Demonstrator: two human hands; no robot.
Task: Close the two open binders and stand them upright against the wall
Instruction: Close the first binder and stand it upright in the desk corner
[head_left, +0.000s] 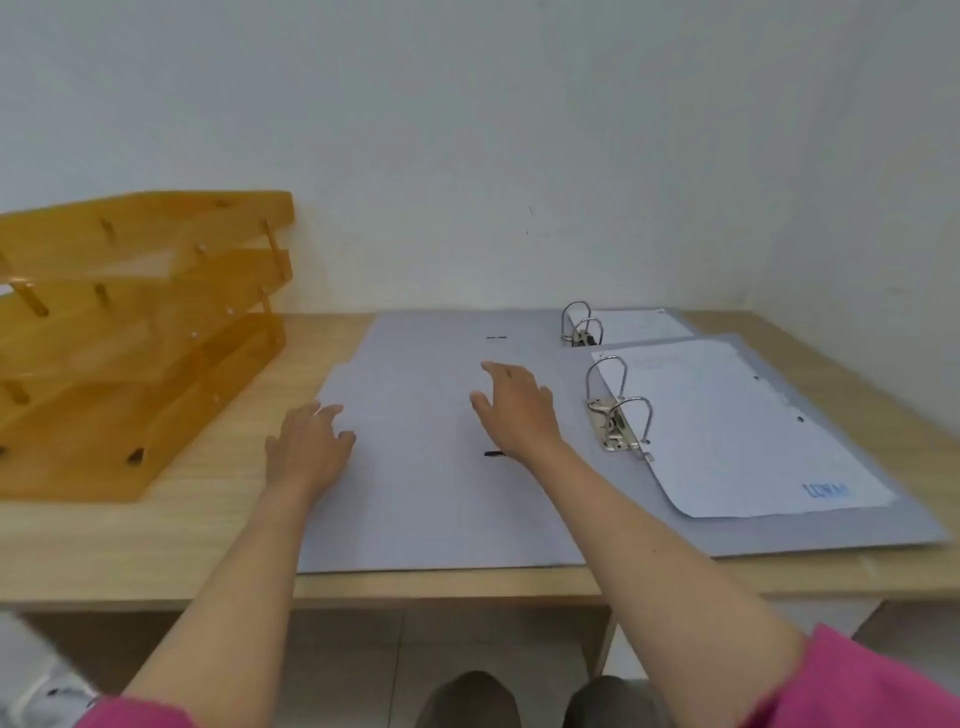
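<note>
The left hand (306, 449) rests fingers spread on the near binder's (431, 499) left cover edge; the right hand (517, 410) hovers empty above it. The far binder (519, 325) lies flat, partly beneath, on the tabletop (130, 540).

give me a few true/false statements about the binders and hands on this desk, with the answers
1. Both binders lie open and flat on the desk. True: near binder, far binder.
2. The left hand grips a ring mechanism. False: it lies open at the near binder's left cover edge.
3. The right hand is over the near binder's cover. True.
4. Paper sits on the near binder's right side. True.
5. The orange trays stand right of the binders. False: they stand left.
6. One binder already stands against the wall. False: neither does.
</note>
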